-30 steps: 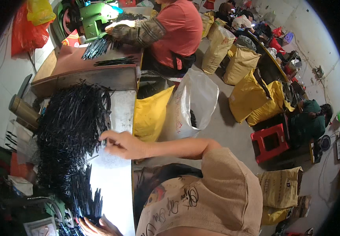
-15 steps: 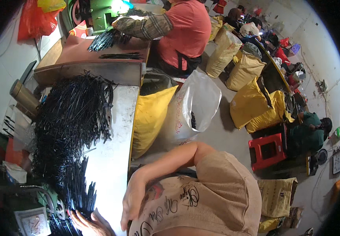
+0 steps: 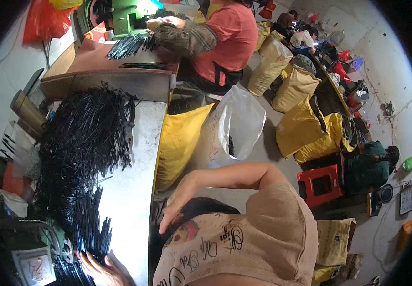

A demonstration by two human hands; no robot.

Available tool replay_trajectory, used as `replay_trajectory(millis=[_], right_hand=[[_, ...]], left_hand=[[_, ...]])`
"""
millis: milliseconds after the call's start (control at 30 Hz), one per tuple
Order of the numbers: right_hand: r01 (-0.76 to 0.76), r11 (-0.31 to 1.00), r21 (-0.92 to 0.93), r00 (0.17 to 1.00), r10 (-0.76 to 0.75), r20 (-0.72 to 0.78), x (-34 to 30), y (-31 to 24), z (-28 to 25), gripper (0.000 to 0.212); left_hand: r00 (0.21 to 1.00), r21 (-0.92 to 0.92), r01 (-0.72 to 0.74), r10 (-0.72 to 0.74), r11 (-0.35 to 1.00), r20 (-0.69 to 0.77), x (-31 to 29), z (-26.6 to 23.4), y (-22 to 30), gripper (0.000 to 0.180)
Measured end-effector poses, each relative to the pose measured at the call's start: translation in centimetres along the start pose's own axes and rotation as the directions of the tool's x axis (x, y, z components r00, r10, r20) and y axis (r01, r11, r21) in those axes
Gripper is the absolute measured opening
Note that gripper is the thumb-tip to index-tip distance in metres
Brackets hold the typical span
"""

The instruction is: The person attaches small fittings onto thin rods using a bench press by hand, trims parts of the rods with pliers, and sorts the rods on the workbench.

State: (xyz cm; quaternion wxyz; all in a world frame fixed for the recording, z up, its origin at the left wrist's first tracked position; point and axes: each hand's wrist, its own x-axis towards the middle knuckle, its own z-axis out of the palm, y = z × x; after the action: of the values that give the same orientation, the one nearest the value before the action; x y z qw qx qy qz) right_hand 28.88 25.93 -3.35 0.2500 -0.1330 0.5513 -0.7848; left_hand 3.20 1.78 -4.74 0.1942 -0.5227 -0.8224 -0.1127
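Observation:
A large heap of thin black strips (image 3: pixel 87 133), perhaps cable ties or wires, covers the left of the white table (image 3: pixel 132 190). Nearer to me, straighter strips stand in a bundle (image 3: pixel 91 224). My left hand (image 3: pixel 103 272) is at the bundle's near end, thumb and fingers closed about it; the fingertips are partly hidden among the strips. Off the table's right edge, my right hand (image 3: pixel 175 207) hangs in front of my body with its fingers stretched out and nothing visible in them.
Beside my left hand stands a green machine (image 3: pixel 56 233). A yellow sack (image 3: pixel 182 143) and a white plastic bag (image 3: pixel 242 128) stand right of the table. Ahead, a person in a pink shirt (image 3: pixel 230 38) works at another table. A red stool (image 3: pixel 320 186) is at the right.
My right hand has moved up and away from the table's edge toward my body. The left hand stays at the bundle, shifted slightly left. The person ahead has moved their arms a little.

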Motion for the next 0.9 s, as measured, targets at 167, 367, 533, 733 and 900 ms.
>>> replay_trajectory(millis=[167, 367, 533, 733, 900], right_hand=[[-0.104, 0.985, 0.138, 0.984, 0.121, -0.128, 0.6, 2.4, 0.3, 0.06], [-0.068, 0.995, 0.07, 0.997, 0.065, 0.043, 5.4, 4.2, -0.1, 0.055], [0.375, 0.866, 0.329, 0.887, -0.439, 0.146, 7.4, 6.4, 0.8, 0.047], [0.329, 0.786, 0.523, 0.913, -0.406, 0.035, 8.3, 7.5, 1.3, 0.032], [0.109, 0.947, 0.303, 0.961, -0.178, 0.211, 9.7, 7.6, -0.4, 0.03]], left_hand=[[0.996, 0.06, 0.066, -0.069, 0.996, 0.056, -0.4, 0.7, -0.6, 0.051], [0.999, 0.029, 0.029, -0.03, 0.999, 0.031, -0.1, 0.3, -0.4, 0.052], [0.975, 0.104, -0.194, 0.203, 0.975, -0.091, 2.4, -3.8, 2.5, 0.043], [0.965, 0.097, -0.214, 0.225, 0.972, -0.134, 1.9, -3.5, 2.1, 0.04], [0.966, 0.129, -0.212, 0.228, 0.969, -0.122, 1.7, -3.2, 2.2, 0.04]])
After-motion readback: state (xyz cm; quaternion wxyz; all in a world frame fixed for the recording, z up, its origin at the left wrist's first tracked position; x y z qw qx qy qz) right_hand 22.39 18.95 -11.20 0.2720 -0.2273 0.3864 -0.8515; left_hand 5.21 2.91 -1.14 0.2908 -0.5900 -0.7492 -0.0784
